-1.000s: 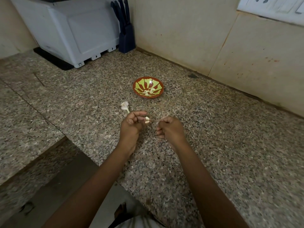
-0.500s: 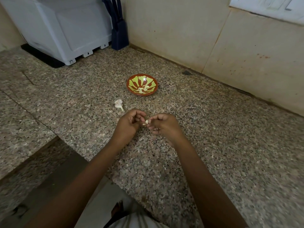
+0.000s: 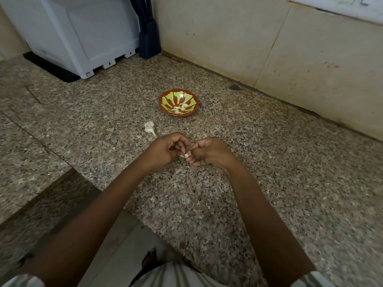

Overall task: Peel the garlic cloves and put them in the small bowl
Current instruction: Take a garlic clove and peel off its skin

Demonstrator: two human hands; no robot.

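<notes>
As left hand [image 3: 165, 151] and right hand [image 3: 209, 153] pinch garlic clove [image 3: 186, 155] together; small bowl [image 3: 165, 98] beyond

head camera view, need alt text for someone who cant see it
The left hand and right hand pinch a garlic clove between them above a speckled stone counter. Behind them sit a small red-and-green bowl holding peeled cloves and a loose garlic piece.
</notes>
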